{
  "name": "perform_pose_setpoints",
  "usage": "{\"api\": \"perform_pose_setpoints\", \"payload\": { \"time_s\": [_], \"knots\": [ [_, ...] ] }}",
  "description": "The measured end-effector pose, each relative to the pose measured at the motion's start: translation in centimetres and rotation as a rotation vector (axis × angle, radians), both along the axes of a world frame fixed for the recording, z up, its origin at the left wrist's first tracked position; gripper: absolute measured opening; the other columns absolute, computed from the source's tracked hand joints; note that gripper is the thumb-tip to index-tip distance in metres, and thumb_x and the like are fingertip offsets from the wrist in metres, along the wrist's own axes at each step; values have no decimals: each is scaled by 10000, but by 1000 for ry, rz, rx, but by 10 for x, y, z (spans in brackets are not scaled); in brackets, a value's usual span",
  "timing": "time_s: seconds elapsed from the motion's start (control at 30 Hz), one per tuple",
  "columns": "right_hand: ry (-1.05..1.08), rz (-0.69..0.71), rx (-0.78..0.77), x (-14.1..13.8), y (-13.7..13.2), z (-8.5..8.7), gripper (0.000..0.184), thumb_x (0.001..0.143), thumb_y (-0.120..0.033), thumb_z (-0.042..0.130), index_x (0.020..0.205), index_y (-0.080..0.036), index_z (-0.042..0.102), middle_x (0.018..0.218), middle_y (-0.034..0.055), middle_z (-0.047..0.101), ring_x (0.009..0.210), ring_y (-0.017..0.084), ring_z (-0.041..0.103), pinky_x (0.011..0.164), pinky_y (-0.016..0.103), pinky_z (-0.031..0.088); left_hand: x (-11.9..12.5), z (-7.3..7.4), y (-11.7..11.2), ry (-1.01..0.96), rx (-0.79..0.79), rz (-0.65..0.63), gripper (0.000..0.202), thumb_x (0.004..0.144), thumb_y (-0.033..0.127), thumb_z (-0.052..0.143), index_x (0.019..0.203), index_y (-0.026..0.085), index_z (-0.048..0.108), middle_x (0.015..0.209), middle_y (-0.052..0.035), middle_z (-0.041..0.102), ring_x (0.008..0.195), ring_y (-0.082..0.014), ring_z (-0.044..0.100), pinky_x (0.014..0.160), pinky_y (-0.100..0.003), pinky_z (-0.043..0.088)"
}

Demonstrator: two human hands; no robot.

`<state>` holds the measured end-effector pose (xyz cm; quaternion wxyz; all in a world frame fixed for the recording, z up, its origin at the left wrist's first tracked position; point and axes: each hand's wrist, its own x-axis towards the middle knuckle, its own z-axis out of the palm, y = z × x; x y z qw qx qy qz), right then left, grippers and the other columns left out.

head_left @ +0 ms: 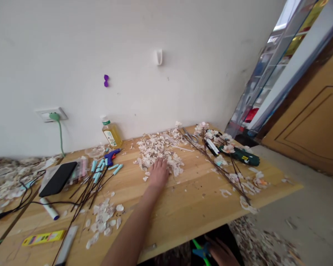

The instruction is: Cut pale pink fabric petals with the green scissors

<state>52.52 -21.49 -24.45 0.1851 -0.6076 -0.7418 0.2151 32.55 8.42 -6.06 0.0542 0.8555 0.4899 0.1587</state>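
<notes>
My left hand (159, 173) lies palm down at the near edge of a heap of pale petal-like shell pieces (155, 146). Its fingers are stretched out and touch the pieces; nothing shows gripped in them. Low in the view, below the table's front edge, my right hand (222, 252) is closed on a green-and-blue hand tool (202, 252). The tool's exact kind is hard to make out. A smaller group of flatter, translucent pieces (104, 216) lies to the left of my forearm.
Dark stems (86, 190), light-blue sticks (98, 173), a blue glue gun (111, 157) and a black phone (59, 178) lie left. A bottle of yellow liquid (111, 133) stands by the wall. Flowered branches (208, 155) and a dark green case (245, 156) lie right. Shell scraps (261, 240) litter the floor.
</notes>
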Motion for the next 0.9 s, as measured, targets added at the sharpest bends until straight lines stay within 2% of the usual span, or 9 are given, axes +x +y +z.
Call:
{"api": "perform_pose_setpoints", "payload": {
  "time_s": [0.17,0.3,0.4,0.47,0.53,0.6,0.7,0.8,0.9],
  "knots": [
    [26,284,8,-15,26,15,298,854,-291,547,1132,-277,655,1204,57,705,1161,255,625,1047,402,424,26,4,28,52,17,-125,201,909,210,519,992,190,701,1125,-126,673,1168,-295,538,995,-445,389],
    [25,302,1,-23,36,20,305,863,-382,555,1118,-247,651,1206,86,698,1151,274,623,1030,411,421,29,-1,53,-364,-116,-29,172,857,176,564,893,198,730,918,-92,720,933,-244,636,874,-370,442],
    [14,305,-15,-23,40,22,380,821,-458,611,1120,-227,655,1192,108,701,1144,305,623,1024,433,424,25,-3,62,-701,-325,54,119,787,238,640,832,182,734,749,-53,709,706,-201,633,718,-317,468],
    [-5,304,-51,-21,41,23,400,802,-448,628,1121,-209,659,1179,120,705,1132,319,626,1013,443,430,22,-2,63,-828,-483,71,146,749,276,666,831,171,728,688,-37,696,633,-185,617,659,-303,475],
    [-11,311,-87,-19,41,25,423,795,-442,628,1134,-191,656,1194,134,696,1139,332,617,1016,454,423,17,-1,61,-891,-575,34,184,736,280,670,874,171,721,715,-45,711,664,-191,639,674,-313,501],
    [7,317,-102,-18,40,28,441,796,-430,622,1161,-183,648,1237,141,674,1170,336,595,1033,458,407,11,-1,57,-856,-481,-7,209,760,245,640,946,185,715,855,-75,740,814,-222,671,788,-363,521],
    [41,295,-99,-17,37,30,470,767,-410,644,1179,-185,643,1254,141,663,1191,344,577,1046,468,398,3,-3,50,-579,-155,-33,305,832,141,512,1068,192,698,1091,-112,712,1063,-257,623,980,-428,456],
    [49,257,-94,-18,36,29,471,742,-390,654,1171,-197,648,1224,136,677,1178,349,584,1040,483,402,4,-4,45,-253,-3,-88,384,867,78,431,1142,178,680,1141,-126,683,1117,-267,570,1017,-421,420],
    [56,244,-117,-21,35,25,474,722,-364,661,1159,-180,650,1232,143,670,1192,353,573,1054,488,389,14,0,44,-7,36,-152,337,898,139,475,1162,201,676,1165,-111,661,1144,-282,518,1013,-413,400]
  ]
}}
